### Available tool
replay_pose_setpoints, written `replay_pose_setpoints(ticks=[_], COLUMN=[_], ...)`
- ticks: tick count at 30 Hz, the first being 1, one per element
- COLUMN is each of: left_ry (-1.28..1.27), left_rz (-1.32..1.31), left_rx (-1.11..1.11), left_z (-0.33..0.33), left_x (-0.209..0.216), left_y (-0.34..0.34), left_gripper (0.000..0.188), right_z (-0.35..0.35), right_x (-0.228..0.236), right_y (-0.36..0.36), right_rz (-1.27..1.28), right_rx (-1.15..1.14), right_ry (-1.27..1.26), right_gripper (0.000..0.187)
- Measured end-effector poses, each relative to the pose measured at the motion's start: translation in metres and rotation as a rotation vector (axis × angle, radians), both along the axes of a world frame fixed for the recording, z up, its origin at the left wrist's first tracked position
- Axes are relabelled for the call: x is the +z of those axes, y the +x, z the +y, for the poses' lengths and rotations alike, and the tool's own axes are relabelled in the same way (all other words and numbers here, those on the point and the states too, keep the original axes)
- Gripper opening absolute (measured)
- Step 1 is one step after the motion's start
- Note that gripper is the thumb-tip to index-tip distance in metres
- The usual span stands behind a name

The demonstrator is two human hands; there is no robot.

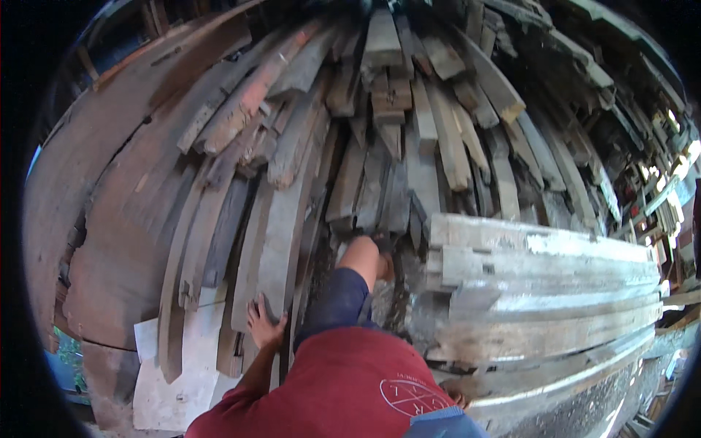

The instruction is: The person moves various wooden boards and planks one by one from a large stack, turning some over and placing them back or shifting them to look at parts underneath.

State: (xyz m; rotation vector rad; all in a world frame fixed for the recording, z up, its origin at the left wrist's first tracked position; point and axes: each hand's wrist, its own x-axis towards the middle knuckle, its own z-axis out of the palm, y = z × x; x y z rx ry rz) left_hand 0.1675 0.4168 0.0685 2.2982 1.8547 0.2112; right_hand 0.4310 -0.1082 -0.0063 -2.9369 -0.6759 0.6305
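My left hand (264,323) lies with fingers spread on the side of a long squared timber beam (281,233). That beam leans among other old planks on the left of the pile. Of my right hand (458,398) only a small part shows, low at the right edge of my red shirt. It is beside the lowest of the stacked beams (548,379), and its fingers are mostly hidden. My bent leg reaches forward between the leaning lumber and that stack.
Weathered lumber (383,44) fans out ahead, many ends jutting toward me. A stack of pale, notched beams (540,255) lies crosswise at right. Large brown boards (109,241) stand at left, with a white sheet (175,365) below. Rough ground (394,303) shows near my foot.
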Motion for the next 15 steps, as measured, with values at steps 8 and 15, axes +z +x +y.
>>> replay_pose_setpoints(ticks=[8,15], left_ry=[0.183,0.326], left_rz=[0.077,-0.157], left_rx=[-0.085,-0.192], left_z=[0.002,0.136], left_x=[0.018,0.014], left_y=[0.007,0.145], left_gripper=[0.1,0.098], right_z=[0.053,0.348], right_x=[0.015,0.263], right_y=[0.131,0.349], right_rz=[0.506,-0.125], right_rx=[0.24,0.472], right_ry=[-0.017,0.619], right_gripper=[0.071,0.058])
